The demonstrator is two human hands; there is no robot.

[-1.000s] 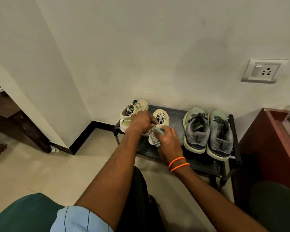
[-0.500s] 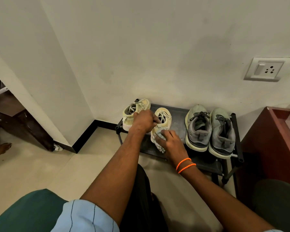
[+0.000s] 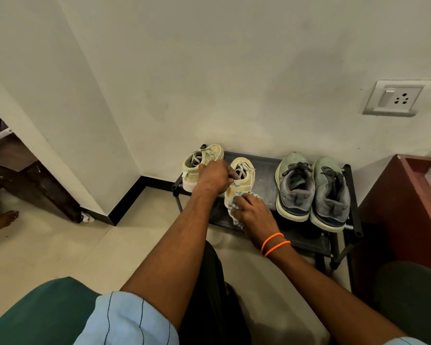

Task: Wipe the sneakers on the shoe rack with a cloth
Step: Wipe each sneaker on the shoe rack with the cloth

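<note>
Steadying the pale yellow canvas sneaker point(image 3: 241, 180) by its collar, the left hand point(image 3: 213, 178) curls its fingers over the opening and grasps it; just below that hold, the right hand point(image 3: 253, 212) clutches the crumpled pale blue-grey cloth point(image 3: 237, 202) against the heel, on the black metal shoe rack point(image 3: 265, 192). Doing this well, I judge, means keeping the collar pinned while the cloth works in short strokes from heel toward toe, refolding to a clean face; pressing too hard could push the shoe toward the white wall point(image 3: 234, 83) behind it. Left of the grasp sits the matching yellow sneaker point(image 3: 197, 159), nearly touching the knuckles; right of it, bare shelf gives room before the grey mesh running shoes point(image 3: 311, 188); the front rail lies under the right wrist.
</note>
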